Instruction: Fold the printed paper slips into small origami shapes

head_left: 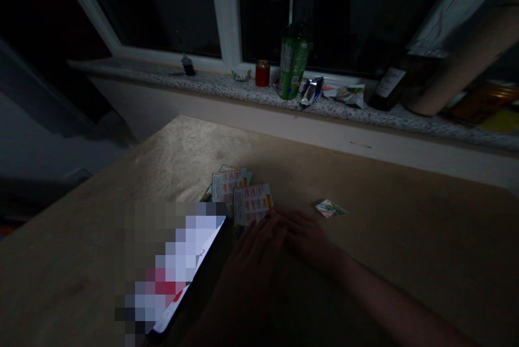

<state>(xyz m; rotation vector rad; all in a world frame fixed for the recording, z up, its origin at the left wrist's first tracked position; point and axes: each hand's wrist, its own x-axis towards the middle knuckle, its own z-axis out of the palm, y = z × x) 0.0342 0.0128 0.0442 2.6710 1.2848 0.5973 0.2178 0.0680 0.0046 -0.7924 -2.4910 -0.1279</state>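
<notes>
Dark light covers the scene. Several small printed cards (253,201) lie in a loose, overlapping pile on the table, white with orange blocks of print. My left hand (259,244) reaches over the near edge of the pile, fingers stretched out and fingertips at the nearest card. Beside it my right hand (304,233) lies low over the table, fingers extended toward the right corner of that card. Its fingertips partly overlap with my left hand. A lit phone (203,252), partly blurred out, is on the table left of my left hand.
A small folded card or paper (330,208) lies on the table (405,228) to the right. On the granite windowsill (243,87) stand a green bottle (292,63), a red candle jar (262,73), crumpled wrappers (311,92), a dark bottle (387,87) and a cardboard tube (458,60).
</notes>
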